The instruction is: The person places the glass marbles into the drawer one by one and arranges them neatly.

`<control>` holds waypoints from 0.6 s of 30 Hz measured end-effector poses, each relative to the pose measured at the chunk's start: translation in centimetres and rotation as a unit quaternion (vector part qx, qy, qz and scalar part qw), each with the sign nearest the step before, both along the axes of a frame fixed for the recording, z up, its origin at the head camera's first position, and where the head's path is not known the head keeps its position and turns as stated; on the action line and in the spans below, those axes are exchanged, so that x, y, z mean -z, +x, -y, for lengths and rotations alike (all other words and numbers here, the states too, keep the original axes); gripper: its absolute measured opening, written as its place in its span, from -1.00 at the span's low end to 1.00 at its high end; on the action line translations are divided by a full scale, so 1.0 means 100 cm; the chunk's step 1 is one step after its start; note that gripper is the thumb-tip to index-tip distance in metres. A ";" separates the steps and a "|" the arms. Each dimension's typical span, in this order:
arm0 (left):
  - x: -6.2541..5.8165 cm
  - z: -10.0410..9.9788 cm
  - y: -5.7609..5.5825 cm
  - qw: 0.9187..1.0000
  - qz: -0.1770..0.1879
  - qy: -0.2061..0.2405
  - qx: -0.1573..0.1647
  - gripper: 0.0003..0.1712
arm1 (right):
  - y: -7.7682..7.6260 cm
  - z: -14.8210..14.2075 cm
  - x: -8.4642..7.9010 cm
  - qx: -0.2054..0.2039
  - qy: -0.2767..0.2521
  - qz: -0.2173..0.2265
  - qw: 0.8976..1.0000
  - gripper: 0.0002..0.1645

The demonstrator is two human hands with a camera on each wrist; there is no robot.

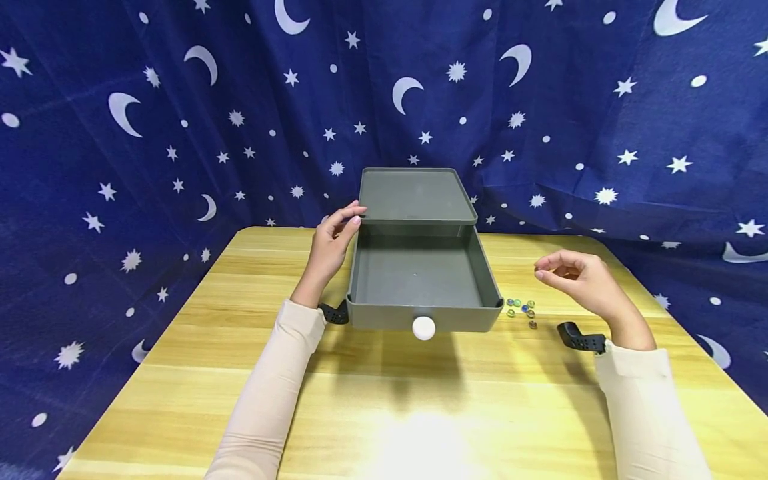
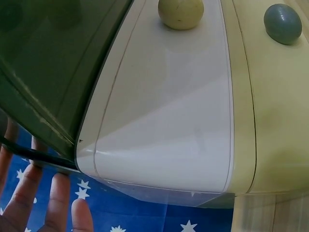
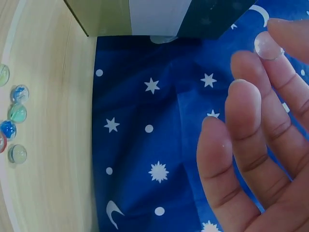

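Note:
A small drawer cabinet (image 1: 417, 193) has its grey top drawer (image 1: 420, 319) pulled out. A round white knob (image 1: 423, 328) is on that drawer's front. My left hand (image 1: 332, 245) rests at the left edge of the cabinet's top with fingers fairly straight; several fingertips (image 2: 58, 193) also show in the left wrist view. To the right of the drawer, my right hand (image 1: 579, 280) is raised over the table, pinching a clear marble (image 3: 268, 46) between thumb and index finger. Several coloured glass marbles (image 1: 517, 303) lie on the table between the drawer and that hand.
The cabinet stands on a light wooden table (image 1: 198, 393). White (image 2: 169, 96) and yellow (image 2: 275, 96) drawer fronts show below the top one. Behind the table hangs a blue curtain (image 1: 384, 87) with moons and stars. Both wrists carry black camera mounts (image 1: 581, 339).

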State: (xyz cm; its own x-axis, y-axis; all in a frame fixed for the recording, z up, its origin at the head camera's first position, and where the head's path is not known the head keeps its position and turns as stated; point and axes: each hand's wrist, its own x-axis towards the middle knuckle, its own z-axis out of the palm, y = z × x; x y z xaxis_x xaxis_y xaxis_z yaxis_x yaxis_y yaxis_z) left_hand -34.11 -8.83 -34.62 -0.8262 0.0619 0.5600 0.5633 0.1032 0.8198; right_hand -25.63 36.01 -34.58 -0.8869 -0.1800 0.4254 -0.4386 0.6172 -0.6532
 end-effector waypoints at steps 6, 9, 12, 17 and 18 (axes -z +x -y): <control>0.000 -0.001 -0.001 1.000 -0.002 0.003 0.001 -0.67 | 0.002 0.008 -0.004 -0.010 -0.009 -0.015 1.000 -0.87; 0.000 0.000 0.000 1.000 0.000 0.003 0.001 -0.67 | 0.003 0.012 -0.005 -0.016 -0.014 -0.017 1.000 -0.88; 0.001 0.000 -0.001 1.000 0.000 0.003 0.000 -0.67 | 0.003 0.015 -0.006 -0.022 -0.017 -0.017 0.999 -0.88; 0.000 0.000 -0.001 1.000 0.000 0.002 0.000 -0.66 | 0.002 0.018 -0.006 -0.029 -0.025 -0.017 0.999 -0.88; 0.001 0.000 -0.001 1.000 0.000 0.002 0.000 -0.66 | 0.002 0.019 -0.006 -0.030 -0.027 -0.017 0.999 -0.87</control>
State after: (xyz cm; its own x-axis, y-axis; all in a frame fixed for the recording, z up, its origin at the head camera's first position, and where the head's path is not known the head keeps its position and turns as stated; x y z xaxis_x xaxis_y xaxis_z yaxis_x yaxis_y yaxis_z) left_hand -34.19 -8.78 -34.68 -0.8260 0.0601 0.5605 0.5637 0.0988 0.8201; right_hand -25.45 34.14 -33.93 -0.8604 -0.2085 0.4650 -0.4960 0.5525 -0.6699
